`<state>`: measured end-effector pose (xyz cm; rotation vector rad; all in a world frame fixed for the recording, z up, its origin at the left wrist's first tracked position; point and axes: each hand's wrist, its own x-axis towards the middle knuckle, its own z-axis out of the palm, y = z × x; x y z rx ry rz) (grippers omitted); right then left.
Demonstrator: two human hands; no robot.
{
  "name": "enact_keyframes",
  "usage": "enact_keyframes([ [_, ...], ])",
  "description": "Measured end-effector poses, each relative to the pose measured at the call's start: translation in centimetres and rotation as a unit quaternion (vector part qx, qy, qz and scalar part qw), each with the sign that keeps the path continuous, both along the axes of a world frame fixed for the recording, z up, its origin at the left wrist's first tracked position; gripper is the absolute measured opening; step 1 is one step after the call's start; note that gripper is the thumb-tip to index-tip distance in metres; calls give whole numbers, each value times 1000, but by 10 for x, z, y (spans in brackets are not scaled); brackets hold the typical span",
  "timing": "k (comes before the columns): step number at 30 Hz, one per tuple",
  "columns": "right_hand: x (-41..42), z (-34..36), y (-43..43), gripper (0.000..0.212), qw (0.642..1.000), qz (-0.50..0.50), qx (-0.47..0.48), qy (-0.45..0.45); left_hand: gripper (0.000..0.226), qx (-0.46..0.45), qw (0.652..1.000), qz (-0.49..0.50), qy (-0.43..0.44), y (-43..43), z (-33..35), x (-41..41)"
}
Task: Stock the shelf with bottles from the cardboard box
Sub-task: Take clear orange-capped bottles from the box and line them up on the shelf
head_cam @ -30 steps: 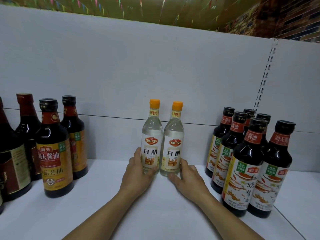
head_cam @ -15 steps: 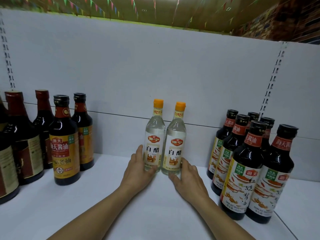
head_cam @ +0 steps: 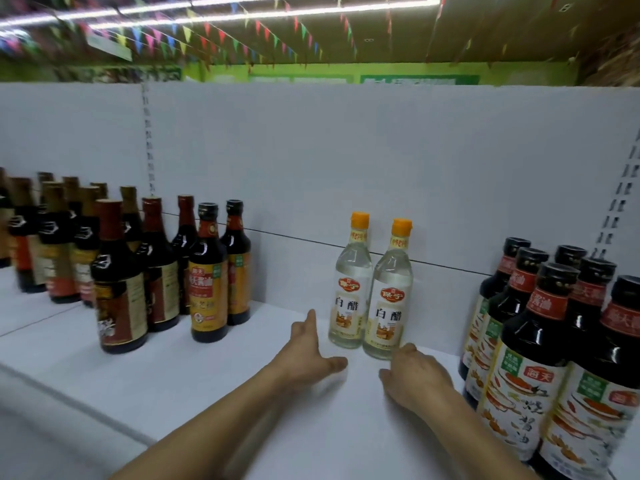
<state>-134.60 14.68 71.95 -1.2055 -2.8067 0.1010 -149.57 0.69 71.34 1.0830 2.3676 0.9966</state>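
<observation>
Your left hand (head_cam: 311, 355), right hand (head_cam: 415, 379) loose, empty, just beside clear bottles (head_cam: 349, 299). Careless pull-back could clip bases, topple pair.

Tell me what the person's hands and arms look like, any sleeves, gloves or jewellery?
The left hand and right hand wear no gloves; no ring, watch or bracelet shows. The left forearm and right forearm are uncovered to the frame edge, no sleeve in view.
</observation>
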Motion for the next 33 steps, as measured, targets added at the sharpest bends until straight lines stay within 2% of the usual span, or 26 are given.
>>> enact_keyframes([
  [3, 7, 18, -11, 40, 993, 49, 39, -99, 111, 8, 1000, 11, -20, -23, 3, 13],
  [6, 0, 31, -30, 34, 986, 98, 49, -123, 104, 39, 999, 28, -22, -50, 5, 25],
  [8, -11, 36, -51, 30, 985, 141, 35, -91, 100, 69, 996, 55, -4, -70, 4, 29],
  [11, -31, 42, -86, 35, 976, 213, 25, -27, 90, 137, 984, 103, 40, -107, 7, 29],
  [15, -62, 47, -145, 41, 949, 313, 16, 32, 70, 202, 954, 195, 108, -174, 12, 26],
  [18, -86, 47, -199, 39, 919, 387, -3, 72, 60, 230, 928, 264, 126, -232, 7, 30],
  [25, -117, 10, -362, 34, 836, 540, -66, 79, 57, 193, 877, 423, 120, -401, -37, 57],
  [27, -115, -14, -408, 36, 813, 571, -90, 64, 58, 179, 860, 466, 106, -449, -59, 69],
  [31, -107, -73, -476, 26, 784, 602, -147, 29, 56, 149, 835, 526, 58, -518, -108, 96],
  [33, -102, -105, -507, 29, 771, 613, -174, 4, 57, 130, 825, 549, 33, -546, -135, 111],
])
